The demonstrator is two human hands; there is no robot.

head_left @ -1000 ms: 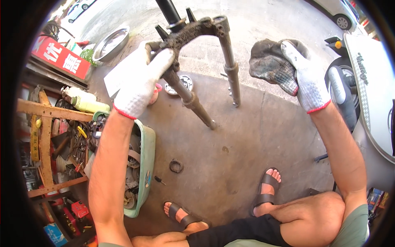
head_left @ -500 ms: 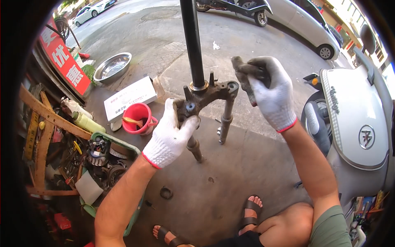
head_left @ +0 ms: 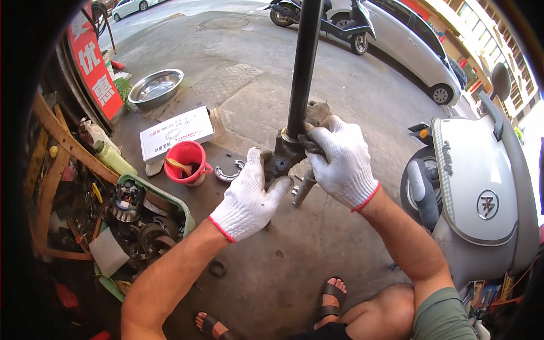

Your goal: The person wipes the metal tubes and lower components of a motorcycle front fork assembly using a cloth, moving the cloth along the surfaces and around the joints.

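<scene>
A scooter front fork stands before me, its long black steering stem (head_left: pixel 304 68) leaning slightly right as it rises. My left hand (head_left: pixel 246 198), in a white knit glove with a red cuff, is closed around the left side of the greasy fork crown (head_left: pixel 281 161). My right hand (head_left: pixel 345 164), gloved the same way with blackened fingers, presses a dirty grey rag (head_left: pixel 318 112) against the base of the stem. One fork leg (head_left: pixel 305 187) shows below the right hand. The other leg is mostly hidden behind my left hand.
To the left are a red bucket (head_left: pixel 190 177) with a brush in it, a white box (head_left: pixel 181 133), a curved metal part (head_left: pixel 226 174) and a green crate (head_left: pixel 184 209) of used parts. A metal basin (head_left: pixel 139 102) lies farther off. A silver scooter (head_left: pixel 481 170) stands close right.
My right hand has brought the rag from the right in to the stem's base. The stem has tilted rightward, and the left hand still grips the crown.
</scene>
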